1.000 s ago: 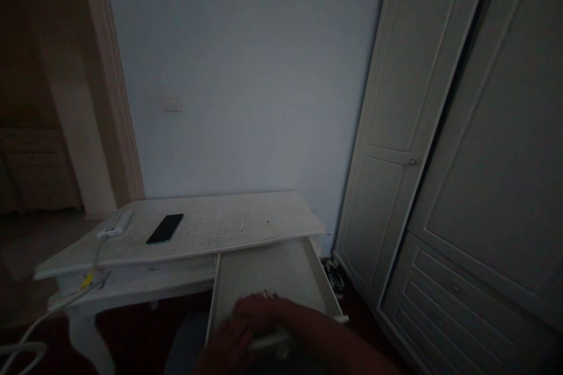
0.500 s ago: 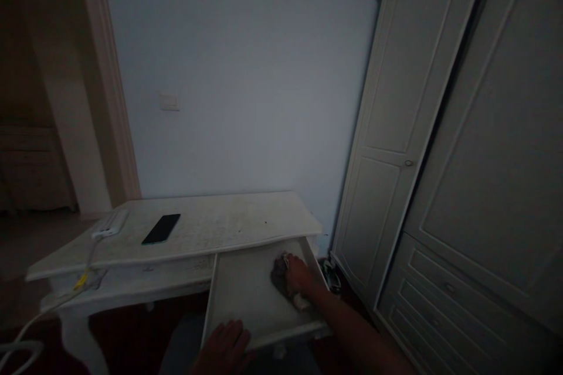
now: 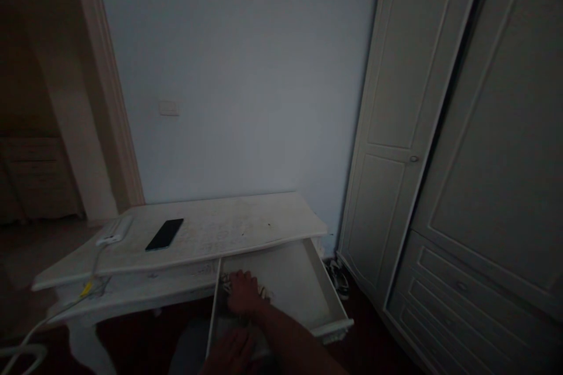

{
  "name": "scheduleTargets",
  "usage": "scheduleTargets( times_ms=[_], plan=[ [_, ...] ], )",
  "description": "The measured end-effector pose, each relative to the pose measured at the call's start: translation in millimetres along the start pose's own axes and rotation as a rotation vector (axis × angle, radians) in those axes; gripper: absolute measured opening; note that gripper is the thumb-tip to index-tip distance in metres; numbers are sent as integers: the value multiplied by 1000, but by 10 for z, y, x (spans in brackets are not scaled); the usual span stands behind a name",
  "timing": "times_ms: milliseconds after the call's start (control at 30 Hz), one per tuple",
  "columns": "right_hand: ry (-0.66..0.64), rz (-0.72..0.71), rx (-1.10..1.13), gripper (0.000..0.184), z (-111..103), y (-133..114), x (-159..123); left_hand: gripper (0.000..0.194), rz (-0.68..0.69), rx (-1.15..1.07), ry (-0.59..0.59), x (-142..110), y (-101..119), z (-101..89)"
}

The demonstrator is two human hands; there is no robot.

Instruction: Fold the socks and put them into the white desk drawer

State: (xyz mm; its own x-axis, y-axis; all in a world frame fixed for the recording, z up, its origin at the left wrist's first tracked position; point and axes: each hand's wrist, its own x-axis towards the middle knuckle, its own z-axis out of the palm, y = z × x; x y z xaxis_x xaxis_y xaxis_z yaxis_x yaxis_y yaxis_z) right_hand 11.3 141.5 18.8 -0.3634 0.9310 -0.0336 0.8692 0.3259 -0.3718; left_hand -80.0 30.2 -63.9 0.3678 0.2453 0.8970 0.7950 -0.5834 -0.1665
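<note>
A white desk drawer (image 3: 297,281) is pulled out from the desk. Inside it, at the left side, my right hand (image 3: 244,293) presses down on a crumpled grey-and-white cloth (image 3: 265,293), fingers closed over it. Most of the cloth is hidden under that hand. My left hand (image 3: 233,348) is at the drawer's front, its fingers hooked over the front panel, just below my right hand. My right forearm crosses over part of the drawer's front.
On the white desk (image 3: 246,211) lie a dark phone (image 3: 165,234) and a white power strip (image 3: 113,231) with a cable and a yellow tag (image 3: 87,288). A wardrobe (image 3: 387,187) stands on the right. Shoes (image 3: 338,277) lie on the floor beside the desk.
My right hand has swept the cloth from the right side of the drawer to its left side. My left hand stays at the drawer front.
</note>
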Motion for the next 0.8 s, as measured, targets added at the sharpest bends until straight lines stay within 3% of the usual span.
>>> scheduleTargets(
  times_ms=[167, 267, 400, 500, 633, 700, 800],
  plan=[
    [-261, -169, 12, 48, 45, 248, -166, 36, 4, -23, -75, 103, 5, -123],
    [-419, -250, 29, 34, 60, 330, -260, 39, 20, -66, -82, 202, 2, -190],
    [-526, -327, 49, 21, 19, 337, -269, 36, 62, -27, -66, 227, -16, -192],
    [-569, -367, 50, 18, -78, 410, -271, 33, 80, -4, -70, 208, -30, -203],
    [-603, -367, 1, 22, -287, 711, -446, 26, 81, -1, -157, 234, -51, -304],
    [-568, -324, -89, 34, -423, 916, -609, 20, 123, 13, -212, 233, -54, -333],
    [-418, -158, -189, 53, -643, 1231, -877, 23, 76, 17, -190, 163, -37, -280]
  ],
)
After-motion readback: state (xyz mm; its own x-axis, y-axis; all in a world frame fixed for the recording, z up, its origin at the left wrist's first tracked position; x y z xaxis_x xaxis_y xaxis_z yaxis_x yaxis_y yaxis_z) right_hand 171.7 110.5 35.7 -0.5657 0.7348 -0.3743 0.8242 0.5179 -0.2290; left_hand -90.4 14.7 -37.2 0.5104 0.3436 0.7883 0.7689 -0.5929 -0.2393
